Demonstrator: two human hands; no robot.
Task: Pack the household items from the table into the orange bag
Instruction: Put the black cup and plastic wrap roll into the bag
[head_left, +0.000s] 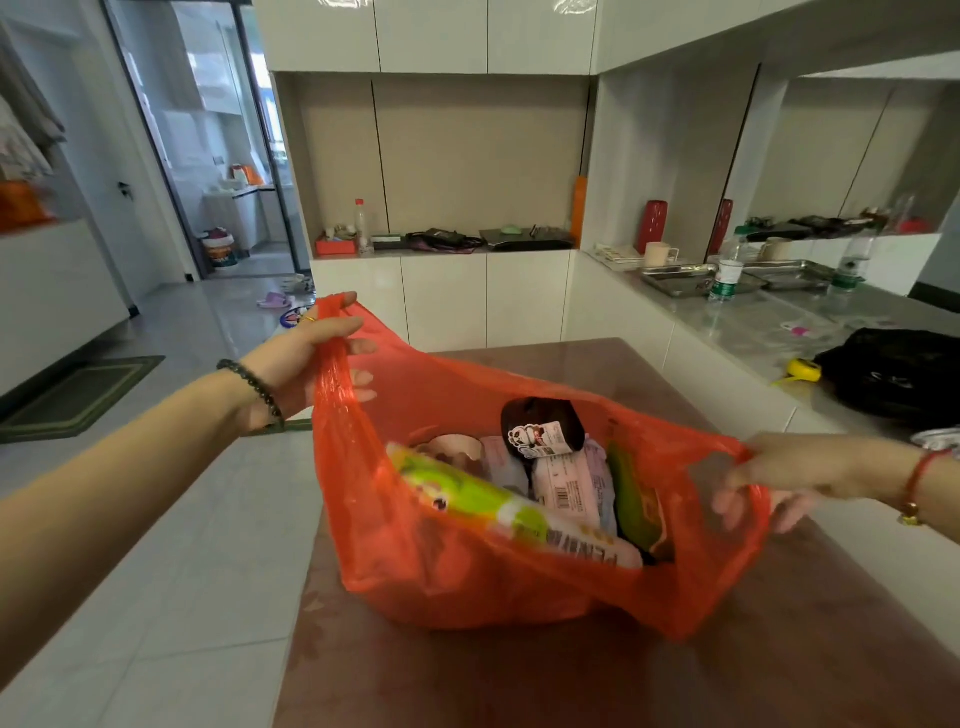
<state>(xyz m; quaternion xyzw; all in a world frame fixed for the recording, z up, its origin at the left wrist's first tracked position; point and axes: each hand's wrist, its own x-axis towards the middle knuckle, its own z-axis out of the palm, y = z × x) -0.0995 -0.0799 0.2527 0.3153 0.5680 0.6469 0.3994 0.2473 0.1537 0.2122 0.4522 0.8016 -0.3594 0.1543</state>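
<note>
both grips hold orange bag (467, 571) on brown table (779, 649).

Translucent orange bag (467, 571) stretched between the fingers (358, 345), over a reddish-brown bench (779, 649). Beneath the fingers: a lime-green and white pack (467, 493), a pale pink packet (571, 483) (black barcode showing), a dark brown pouch (540, 421) with a panda sticker.
</note>
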